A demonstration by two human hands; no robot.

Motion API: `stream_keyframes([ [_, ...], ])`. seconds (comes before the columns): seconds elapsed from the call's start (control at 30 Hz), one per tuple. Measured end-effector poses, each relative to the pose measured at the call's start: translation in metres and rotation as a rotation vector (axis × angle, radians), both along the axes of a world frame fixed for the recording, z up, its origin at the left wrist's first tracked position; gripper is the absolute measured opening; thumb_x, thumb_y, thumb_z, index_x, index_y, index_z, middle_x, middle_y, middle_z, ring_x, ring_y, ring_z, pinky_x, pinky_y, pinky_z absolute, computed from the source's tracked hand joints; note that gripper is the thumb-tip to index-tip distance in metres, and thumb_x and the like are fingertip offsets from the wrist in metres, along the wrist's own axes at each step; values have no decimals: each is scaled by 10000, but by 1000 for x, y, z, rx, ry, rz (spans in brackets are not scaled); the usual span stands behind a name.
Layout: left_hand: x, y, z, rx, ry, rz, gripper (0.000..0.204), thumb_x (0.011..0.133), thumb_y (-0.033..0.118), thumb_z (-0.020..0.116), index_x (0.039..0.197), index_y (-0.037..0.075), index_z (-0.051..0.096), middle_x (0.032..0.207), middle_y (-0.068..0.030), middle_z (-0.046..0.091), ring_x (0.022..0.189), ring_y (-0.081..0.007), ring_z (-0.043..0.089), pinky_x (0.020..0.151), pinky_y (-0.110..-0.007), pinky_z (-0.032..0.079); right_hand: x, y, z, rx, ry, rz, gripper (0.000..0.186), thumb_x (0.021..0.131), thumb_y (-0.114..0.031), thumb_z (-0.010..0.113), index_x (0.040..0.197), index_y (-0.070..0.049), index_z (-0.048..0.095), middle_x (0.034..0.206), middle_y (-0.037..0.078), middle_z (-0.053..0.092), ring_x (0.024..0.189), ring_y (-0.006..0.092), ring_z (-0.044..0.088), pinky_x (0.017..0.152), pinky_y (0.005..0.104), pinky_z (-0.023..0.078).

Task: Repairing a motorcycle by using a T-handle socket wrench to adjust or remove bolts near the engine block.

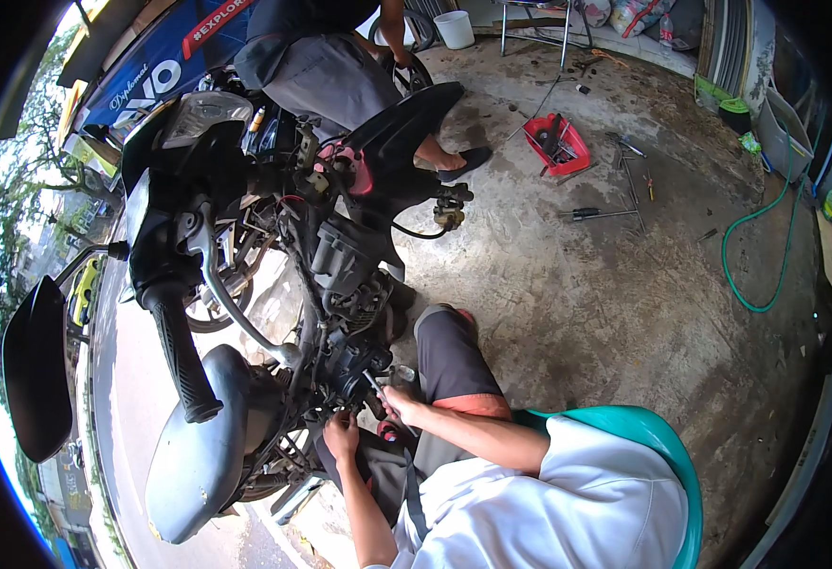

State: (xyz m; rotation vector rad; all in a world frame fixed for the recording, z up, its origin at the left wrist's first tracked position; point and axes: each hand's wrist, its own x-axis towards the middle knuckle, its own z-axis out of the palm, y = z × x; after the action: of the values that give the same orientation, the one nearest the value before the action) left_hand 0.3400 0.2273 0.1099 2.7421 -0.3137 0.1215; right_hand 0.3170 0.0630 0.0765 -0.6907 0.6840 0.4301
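Note:
A partly stripped black motorcycle stands in front of me, its engine parts and cables bare. My right hand is closed round a slim metal tool, whose tip reaches a dark round part low on the motorcycle. Just left of it, my left hand has its fingers bent together against small parts below that; what they grip, if anything, is hidden. Above, the handlebar grip and brake lever stick out toward me.
Another person works beyond the motorcycle, holding a dark round part. On the concrete floor lie a red tool tray, screwdrivers and other tools. A green hose curls at right. I sit on a green chair. A mirror juts out left.

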Motion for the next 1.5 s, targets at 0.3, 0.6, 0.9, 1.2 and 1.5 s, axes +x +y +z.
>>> stream_keyframes([
  [0.3,-1,-1,1,-5,-3,-4,170,722,213,616,808,68,639,739,-87,639,678,-250,607,645,-350,462,-4,0,2,25,-23,-31,169,815,-251,397,774,-127,505,559,-27,412,427,83,373,371,236,279],
  [0.6,-1,-3,5,-13,-16,-15,161,722,207,615,800,69,639,739,-86,637,689,-248,605,643,-347,459,-2,-2,2,-54,-3,18,209,815,-327,412,792,-147,516,567,-27,419,458,83,380,391,248,281],
  [0.9,4,-30,27,-164,164,78,193,769,276,576,853,116,645,759,-54,647,756,-212,620,657,-311,459,-11,-9,19,-137,-29,22,140,784,-176,431,762,-79,530,571,-15,451,454,85,415,378,231,312],
  [1.2,54,-67,-39,-779,512,-11,332,857,278,505,915,-35,598,728,-65,613,617,-99,521,576,-245,420,-30,-42,11,-228,-186,14,81,841,-160,459,816,-97,503,576,-26,430,458,71,389,411,216,309],
  [1.5,24,-114,-15,-1353,1191,-151,458,911,389,359,1120,-2,471,1012,-124,600,843,-196,598,767,-311,470,-64,-70,45,-474,-391,59,280,852,-164,486,1100,-40,518,599,0,470,504,56,419,460,193,339],
])
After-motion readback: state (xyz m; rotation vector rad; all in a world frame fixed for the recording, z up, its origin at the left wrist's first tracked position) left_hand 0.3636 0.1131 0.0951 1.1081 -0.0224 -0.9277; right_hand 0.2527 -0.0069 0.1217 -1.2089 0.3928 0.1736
